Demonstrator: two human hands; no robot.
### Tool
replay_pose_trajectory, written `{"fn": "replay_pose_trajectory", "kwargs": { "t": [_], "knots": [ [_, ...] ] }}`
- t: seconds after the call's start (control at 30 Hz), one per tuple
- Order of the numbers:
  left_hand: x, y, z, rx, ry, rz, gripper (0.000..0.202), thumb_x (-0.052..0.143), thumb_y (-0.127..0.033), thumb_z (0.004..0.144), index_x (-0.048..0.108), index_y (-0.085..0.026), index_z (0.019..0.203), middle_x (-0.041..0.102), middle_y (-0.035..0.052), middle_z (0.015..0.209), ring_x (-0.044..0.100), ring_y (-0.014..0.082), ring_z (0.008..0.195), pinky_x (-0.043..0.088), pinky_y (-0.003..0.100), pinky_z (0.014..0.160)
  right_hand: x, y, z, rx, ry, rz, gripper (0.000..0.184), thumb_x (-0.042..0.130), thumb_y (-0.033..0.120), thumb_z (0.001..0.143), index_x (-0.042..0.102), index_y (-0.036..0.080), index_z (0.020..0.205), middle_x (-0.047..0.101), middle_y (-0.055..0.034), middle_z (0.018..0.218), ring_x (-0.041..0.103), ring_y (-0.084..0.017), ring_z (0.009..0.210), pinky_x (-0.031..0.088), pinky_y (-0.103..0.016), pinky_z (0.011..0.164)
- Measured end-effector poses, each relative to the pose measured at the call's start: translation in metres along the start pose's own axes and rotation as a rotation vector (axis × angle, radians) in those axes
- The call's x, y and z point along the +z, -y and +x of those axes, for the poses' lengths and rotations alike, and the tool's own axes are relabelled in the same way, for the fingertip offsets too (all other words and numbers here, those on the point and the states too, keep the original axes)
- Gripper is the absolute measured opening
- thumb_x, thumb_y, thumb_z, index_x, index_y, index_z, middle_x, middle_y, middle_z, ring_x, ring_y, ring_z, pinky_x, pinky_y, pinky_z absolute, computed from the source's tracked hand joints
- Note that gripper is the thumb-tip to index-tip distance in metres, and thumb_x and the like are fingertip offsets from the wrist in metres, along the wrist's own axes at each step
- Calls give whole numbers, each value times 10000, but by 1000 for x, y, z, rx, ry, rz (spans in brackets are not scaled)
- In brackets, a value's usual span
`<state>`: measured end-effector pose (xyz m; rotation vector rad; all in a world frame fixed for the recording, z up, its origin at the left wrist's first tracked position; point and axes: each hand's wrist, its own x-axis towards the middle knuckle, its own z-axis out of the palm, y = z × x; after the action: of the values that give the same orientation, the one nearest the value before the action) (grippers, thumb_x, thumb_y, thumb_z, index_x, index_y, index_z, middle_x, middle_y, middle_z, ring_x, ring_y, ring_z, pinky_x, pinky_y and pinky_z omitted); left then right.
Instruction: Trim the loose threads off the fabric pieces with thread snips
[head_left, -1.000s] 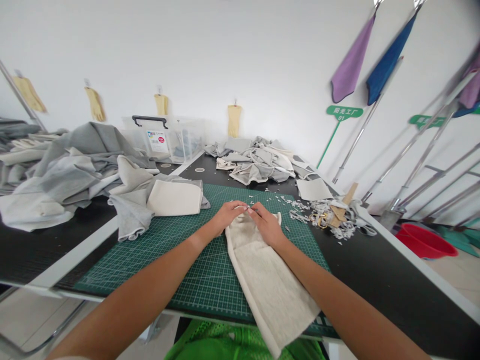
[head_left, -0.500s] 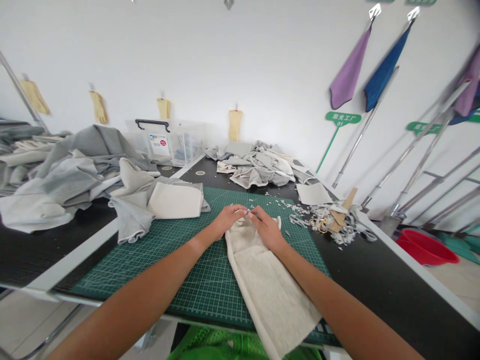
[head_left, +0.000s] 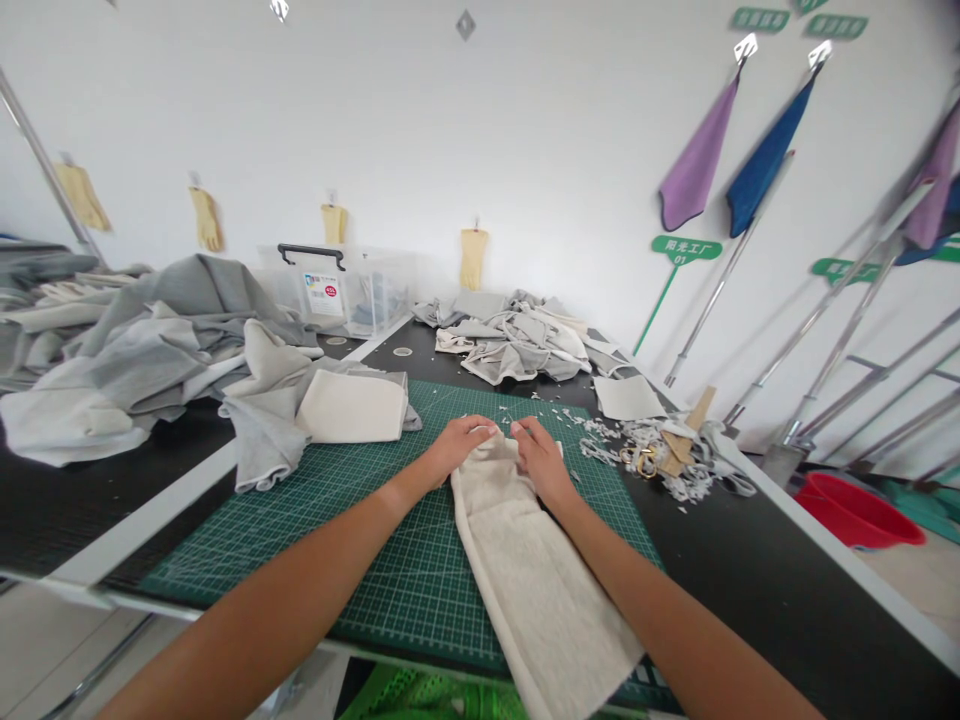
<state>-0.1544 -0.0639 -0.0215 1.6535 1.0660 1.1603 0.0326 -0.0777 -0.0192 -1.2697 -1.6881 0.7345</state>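
A long cream fabric piece (head_left: 540, 580) lies on the green cutting mat (head_left: 315, 530) and hangs over the near table edge. My left hand (head_left: 459, 446) is closed on its far end, fingers curled into the cloth. Close beside it, my right hand (head_left: 541, 462) also grips that far end with bent fingers. The two hands almost touch over the bunched top edge.
A folded cream piece (head_left: 352, 408) and grey cloths (head_left: 150, 350) lie to the left. A heap of grey and cream pieces (head_left: 517, 335) sits at the back. Scissors (head_left: 641, 458) rest among fabric scraps (head_left: 675, 460) on the right. A clear storage box (head_left: 334, 290) stands behind; a red basin (head_left: 859, 495) is on the floor.
Both hands stay at the cloth's far end; the fingers have curled in more, bunching the top edge. The view has dropped slightly.
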Motion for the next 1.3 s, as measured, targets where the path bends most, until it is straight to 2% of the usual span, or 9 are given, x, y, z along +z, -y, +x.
{"fn": "replay_pose_trajectory", "kwargs": {
  "t": [0.1,0.33,0.47,0.57,0.67,0.8,0.9,1.1,1.3],
  "knots": [
    [0,-1,1,-1,-21,28,329,594,-455,874,759,-181,950,744,64,994,643,232,954,482,303,835,-3,-2,3,29,-57,36,446,386,656,932,566,251,876,465,37,603,438,-163,560,358,-266,529],
    [0,3,3,10,-62,39,301,570,-432,886,739,-188,934,740,51,979,649,221,933,483,307,844,-13,-5,7,-1,-112,-77,439,435,678,911,576,262,890,513,34,614,478,-179,575,363,-277,560],
    [-4,13,8,48,-155,95,277,557,-414,896,714,-190,945,733,56,992,649,223,947,471,314,855,-24,-7,12,8,-155,-217,380,536,645,883,569,269,928,561,31,670,539,-193,629,384,-285,616],
    [-11,21,11,33,-263,157,263,552,-409,904,692,-191,945,725,59,958,642,219,902,464,316,829,-33,-13,17,62,-199,-358,302,582,554,872,564,269,971,654,-13,814,613,-224,745,403,-298,673],
    [-18,25,10,5,-375,239,228,560,-397,907,674,-204,946,711,47,910,629,213,860,446,312,810,-42,-20,20,137,-166,-477,233,577,462,869,566,259,983,705,-70,957,660,-264,884,418,-316,726],
    [-25,22,7,-56,-472,330,210,537,-378,935,637,-219,1032,695,51,862,636,233,820,435,319,791,-52,-25,22,235,-86,-664,277,525,471,886,593,233,1011,722,-126,924,683,-322,900,430,-365,732],
    [-27,19,4,-107,-523,421,217,489,-358,968,593,-231,1109,706,82,916,664,271,874,439,339,807,-56,-24,23,281,-67,-757,350,487,513,901,615,211,1024,727,-152,913,689,-348,912,438,-390,737],
    [-26,11,1,-199,-440,767,243,451,-236,978,500,-219,1216,709,90,971,682,256,887,445,329,795,-55,-20,24,324,49,-776,414,493,566,889,684,198,896,743,-153,969,692,-338,986,459,-374,773],
    [-24,14,-2,-87,-416,918,311,512,-91,891,522,-210,1178,667,93,1091,625,259,1068,437,331,887,-53,-23,24,326,12,-782,427,544,534,870,698,170,1033,739,-179,1038,686,-343,1027,471,-387,815]
  ]
}}
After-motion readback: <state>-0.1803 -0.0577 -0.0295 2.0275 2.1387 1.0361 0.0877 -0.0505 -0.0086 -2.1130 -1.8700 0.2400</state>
